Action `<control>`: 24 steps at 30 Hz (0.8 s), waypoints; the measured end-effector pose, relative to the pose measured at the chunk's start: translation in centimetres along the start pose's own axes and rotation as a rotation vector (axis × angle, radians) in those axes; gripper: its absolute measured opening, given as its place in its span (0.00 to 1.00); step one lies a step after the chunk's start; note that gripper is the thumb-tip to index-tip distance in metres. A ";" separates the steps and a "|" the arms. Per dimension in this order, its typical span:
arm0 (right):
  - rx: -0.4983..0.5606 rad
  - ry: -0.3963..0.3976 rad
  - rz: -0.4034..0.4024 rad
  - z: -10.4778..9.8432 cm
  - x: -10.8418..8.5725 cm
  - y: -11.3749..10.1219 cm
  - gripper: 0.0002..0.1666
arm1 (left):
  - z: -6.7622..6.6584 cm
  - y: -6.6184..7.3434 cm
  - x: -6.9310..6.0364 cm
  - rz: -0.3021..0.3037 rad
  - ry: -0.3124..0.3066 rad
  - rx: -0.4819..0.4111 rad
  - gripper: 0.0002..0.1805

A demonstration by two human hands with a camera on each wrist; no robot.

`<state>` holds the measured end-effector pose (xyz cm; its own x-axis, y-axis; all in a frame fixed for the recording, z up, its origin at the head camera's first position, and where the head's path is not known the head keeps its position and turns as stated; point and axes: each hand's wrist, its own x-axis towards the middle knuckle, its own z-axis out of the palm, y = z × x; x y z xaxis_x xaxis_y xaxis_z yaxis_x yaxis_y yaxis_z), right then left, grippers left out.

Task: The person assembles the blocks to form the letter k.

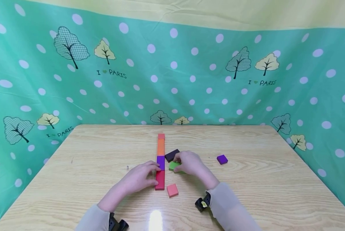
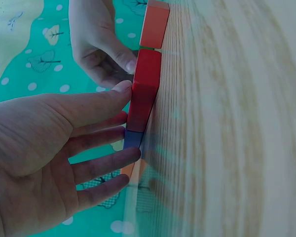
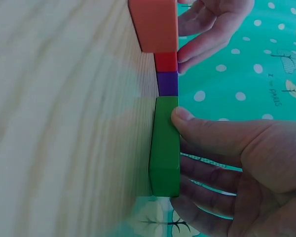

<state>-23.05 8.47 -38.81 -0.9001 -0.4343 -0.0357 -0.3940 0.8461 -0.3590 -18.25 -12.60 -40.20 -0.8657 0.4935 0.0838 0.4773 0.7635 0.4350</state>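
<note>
A straight row on the table runs away from me: a red block (image 1: pixel 160 180) nearest, then a purple block (image 1: pixel 160 162), an orange block (image 1: pixel 161 147) and a small salmon block (image 1: pixel 161 136). My left hand (image 1: pixel 142 176) lies along the row's left side. Its thumb touches the red block (image 2: pixel 147 74), and its other fingers stretch out spread beside the row. Just right of the purple block, my right hand (image 1: pixel 188 163) pinches a long green block (image 3: pixel 165 148) between thumb and fingers. Part of the green block is hidden by that hand in the head view.
A black block (image 1: pixel 171 155) lies slanted beyond the green one, close to the row. Nearer me sits a salmon square block (image 1: pixel 172 190), right of the red block. Farther right is a purple square block (image 1: pixel 222 159). Patterned green cloth (image 1: pixel 190 80) hangs behind the table.
</note>
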 end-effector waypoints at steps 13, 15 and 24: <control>0.001 0.003 0.023 0.4 0.3 -0.9 0.18 | -0.1 0.1 0.0 -0.005 -0.004 -0.028 0.22; 0.003 0.005 0.023 0.4 0.4 -1.0 0.17 | -0.1 0.1 0.0 -0.005 -0.003 -0.028 0.22; 0.018 0.005 0.029 0.4 0.5 -1.3 0.18 | -0.1 0.1 0.0 -0.007 -0.004 -0.025 0.22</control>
<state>-22.85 7.01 -38.75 -0.9121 -0.4078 -0.0417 -0.3641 0.8527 -0.3746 -18.25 -12.54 -40.08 -0.8683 0.4899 0.0770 0.4674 0.7564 0.4576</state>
